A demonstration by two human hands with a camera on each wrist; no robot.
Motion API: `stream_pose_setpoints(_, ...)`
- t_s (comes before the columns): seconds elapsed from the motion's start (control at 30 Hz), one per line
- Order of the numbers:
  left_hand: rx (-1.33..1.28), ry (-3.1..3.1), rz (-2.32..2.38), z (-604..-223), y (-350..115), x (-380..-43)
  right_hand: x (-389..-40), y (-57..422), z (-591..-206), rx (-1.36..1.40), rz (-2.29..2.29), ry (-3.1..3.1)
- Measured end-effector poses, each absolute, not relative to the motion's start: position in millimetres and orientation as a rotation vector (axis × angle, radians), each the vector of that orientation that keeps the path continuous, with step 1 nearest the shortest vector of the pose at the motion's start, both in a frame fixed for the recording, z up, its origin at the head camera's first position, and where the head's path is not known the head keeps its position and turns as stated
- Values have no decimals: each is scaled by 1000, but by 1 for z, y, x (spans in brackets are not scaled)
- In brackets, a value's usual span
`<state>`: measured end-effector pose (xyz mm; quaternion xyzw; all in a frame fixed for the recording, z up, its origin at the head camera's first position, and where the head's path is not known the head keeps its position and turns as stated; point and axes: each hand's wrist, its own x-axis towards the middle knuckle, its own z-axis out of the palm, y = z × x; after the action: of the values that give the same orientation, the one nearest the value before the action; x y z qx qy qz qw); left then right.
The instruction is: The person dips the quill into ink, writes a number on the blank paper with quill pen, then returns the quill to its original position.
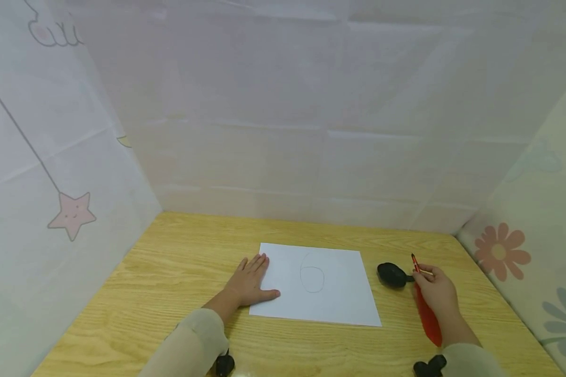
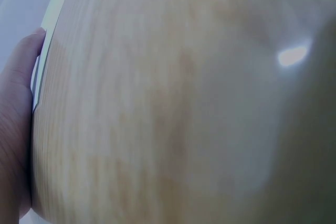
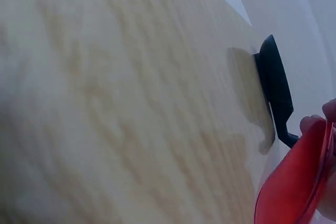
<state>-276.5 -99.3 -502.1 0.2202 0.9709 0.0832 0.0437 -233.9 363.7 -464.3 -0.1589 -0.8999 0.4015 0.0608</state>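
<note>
A sheet of white paper (image 1: 344,303) lies on the wooden table, with a thin grey line drawn on it like a figure 6 (image 1: 313,280). My left hand (image 1: 250,285) rests flat on its left edge, fingers spread and thumb straight. Off the paper's right side, my right hand (image 1: 437,293) grips a red pen (image 1: 415,264), dark tip up, with a wide red feather-like tail (image 1: 428,319) trailing below the hand. Beside those fingers is a black rounded, pan-like piece (image 1: 391,275); its narrow handle reaches the fingertips. The right wrist view shows it in profile (image 3: 273,74).
The wooden table (image 1: 179,262) reaches back to a pale cloth wall (image 1: 264,157). Printed cloth hangs at both sides, with a star (image 1: 72,214) on the left and flowers (image 1: 499,251) on the right. Black wrist devices (image 1: 225,364) sit under both sleeves.
</note>
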Motion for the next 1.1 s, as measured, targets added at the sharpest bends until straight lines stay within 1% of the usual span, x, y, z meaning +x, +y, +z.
stream_pose_setpoints(0.33,670,2963,263,-501,-99,-277,-234,361,-474,-549,1183,-2662)
stream_pose_setpoints(1.1,666,2951,277,-500,-100,-275,-230,365,-483,-570,1120,-2762)
